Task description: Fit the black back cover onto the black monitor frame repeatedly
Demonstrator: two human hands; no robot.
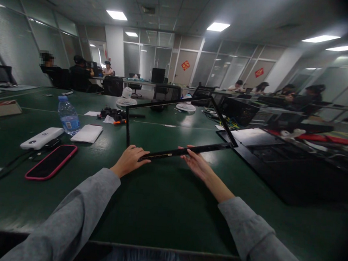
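Observation:
A thin black rectangular frame (127,127), like a screen bezel, stands tilted up off the green table (161,210). Its near bottom bar rests at the table between my hands. My left hand (130,160) curls over the bar's left end, fingers closed on it. My right hand (196,162) grips the bar a little to the right, fingers wrapped round its edge. Both sleeves are grey.
To the left lie a pink-edged phone (52,161), a white power bank (41,137), a white cloth (87,133) and a water bottle (68,116). A dark laptop base (282,163) sits at the right. Small fans (127,98) and several seated people are far back.

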